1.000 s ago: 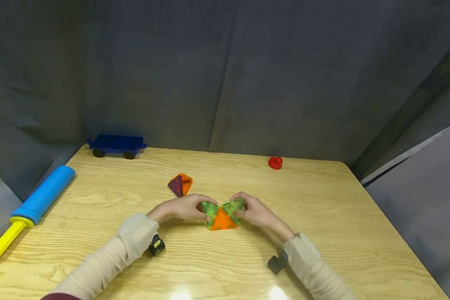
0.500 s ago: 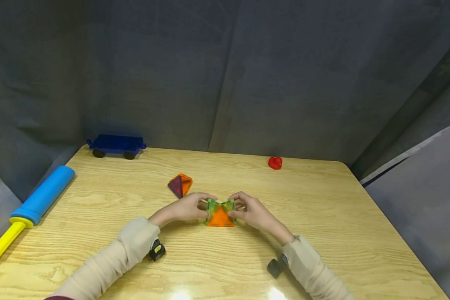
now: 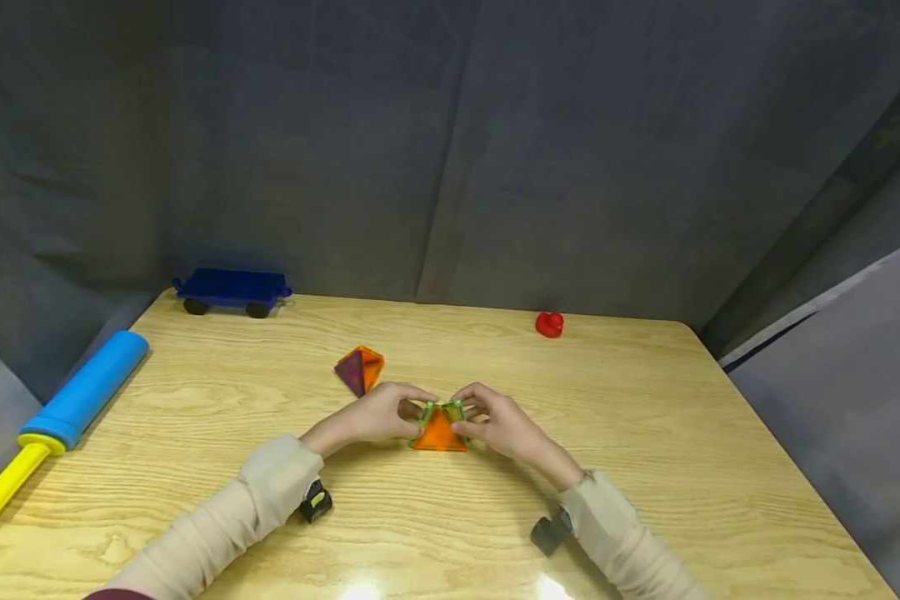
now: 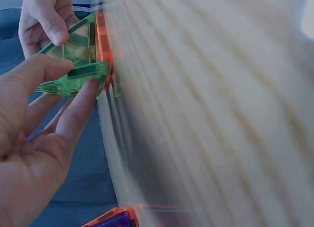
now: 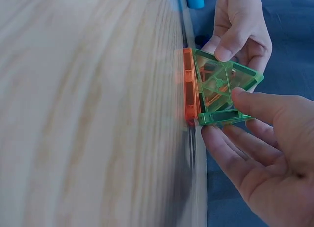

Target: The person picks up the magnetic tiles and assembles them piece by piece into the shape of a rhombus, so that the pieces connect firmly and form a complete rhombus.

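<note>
In the middle of the table, an orange triangular magnetic tile (image 3: 440,435) lies flat, with translucent green triangular tiles raised at its sides. My left hand (image 3: 382,412) pinches the left green tile (image 4: 88,70) between thumb and fingers. On the other side, my right hand (image 3: 504,425) pinches the right green tile (image 5: 225,116) the same way. Seen from the right wrist, the green tiles lean in toward each other above the orange one. Fingers partly cover both green tiles in the head view.
Just behind my left hand sits an orange and purple tile piece (image 3: 360,370). A blue wheeled cart (image 3: 232,287) stands at the back left, a red toy duck (image 3: 550,324) at the back right. A blue and yellow pump (image 3: 86,390) lies along the left edge.
Both hands have drawn closer together. The green tiles have tilted up and inward from a flatter spread, while the orange tile has shifted slightly left and away.
</note>
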A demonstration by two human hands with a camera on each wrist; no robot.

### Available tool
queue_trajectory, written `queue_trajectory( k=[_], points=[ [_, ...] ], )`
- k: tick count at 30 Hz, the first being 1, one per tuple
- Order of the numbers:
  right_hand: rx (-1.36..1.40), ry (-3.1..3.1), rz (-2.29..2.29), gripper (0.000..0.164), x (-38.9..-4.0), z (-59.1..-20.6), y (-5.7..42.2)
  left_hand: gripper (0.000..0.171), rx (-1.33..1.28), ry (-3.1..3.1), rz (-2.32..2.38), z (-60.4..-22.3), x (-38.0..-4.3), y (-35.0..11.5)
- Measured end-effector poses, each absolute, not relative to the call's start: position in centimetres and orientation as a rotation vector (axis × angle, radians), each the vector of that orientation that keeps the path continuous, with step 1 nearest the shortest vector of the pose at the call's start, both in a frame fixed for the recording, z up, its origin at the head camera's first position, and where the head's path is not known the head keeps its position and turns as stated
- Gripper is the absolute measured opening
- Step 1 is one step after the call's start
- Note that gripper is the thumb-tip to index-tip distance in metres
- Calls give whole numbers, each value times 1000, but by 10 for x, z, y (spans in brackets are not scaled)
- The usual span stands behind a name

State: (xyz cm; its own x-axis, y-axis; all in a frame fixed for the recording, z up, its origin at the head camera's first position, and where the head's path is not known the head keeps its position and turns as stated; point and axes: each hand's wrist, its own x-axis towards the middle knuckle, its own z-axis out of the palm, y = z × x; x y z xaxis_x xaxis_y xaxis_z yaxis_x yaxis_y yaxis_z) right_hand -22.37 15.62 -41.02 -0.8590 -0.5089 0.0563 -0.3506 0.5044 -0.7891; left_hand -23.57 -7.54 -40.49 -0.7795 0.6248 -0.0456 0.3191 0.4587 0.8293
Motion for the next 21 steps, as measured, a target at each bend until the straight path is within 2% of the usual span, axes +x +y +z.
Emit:
queue_trajectory(
  k=[12,21],
  points=[
    [-864,2621,-1189,25,-222,-408,151,47,867,2417,1188,-399,-230,-72],
    [-919,2632,-1150,29,-221,-408,150,46,890,2415,1169,-398,-232,-69]
  ],
)
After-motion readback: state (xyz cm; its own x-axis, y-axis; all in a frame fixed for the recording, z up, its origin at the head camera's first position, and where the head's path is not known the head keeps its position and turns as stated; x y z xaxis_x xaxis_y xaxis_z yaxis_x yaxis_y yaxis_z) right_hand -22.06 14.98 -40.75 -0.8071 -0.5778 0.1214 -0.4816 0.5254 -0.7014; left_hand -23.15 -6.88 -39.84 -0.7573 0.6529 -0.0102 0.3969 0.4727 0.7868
